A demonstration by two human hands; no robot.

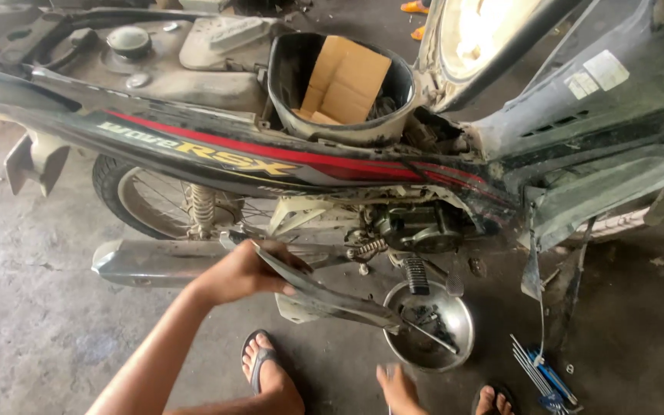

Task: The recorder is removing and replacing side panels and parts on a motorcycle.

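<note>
My left hand (pixel 244 273) is closed over the upper end of a long grey plastic panel (pixel 324 296), fingers wrapped round its edge, so the piece hangs slanted beside the motorbike (pixel 217 150). Its lower tip reaches the rim of the metal bowl (pixel 432 327), which sits on the concrete under the engine and holds small dark parts. My right hand (pixel 397 388), near the bowl's near side, is mostly cut off; I cannot tell its grip.

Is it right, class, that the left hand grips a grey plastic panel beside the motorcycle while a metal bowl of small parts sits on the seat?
Not quite. The head view shows the metal bowl on the concrete floor under the motorcycle, not on the seat. The left hand does grip the grey panel.
</note>
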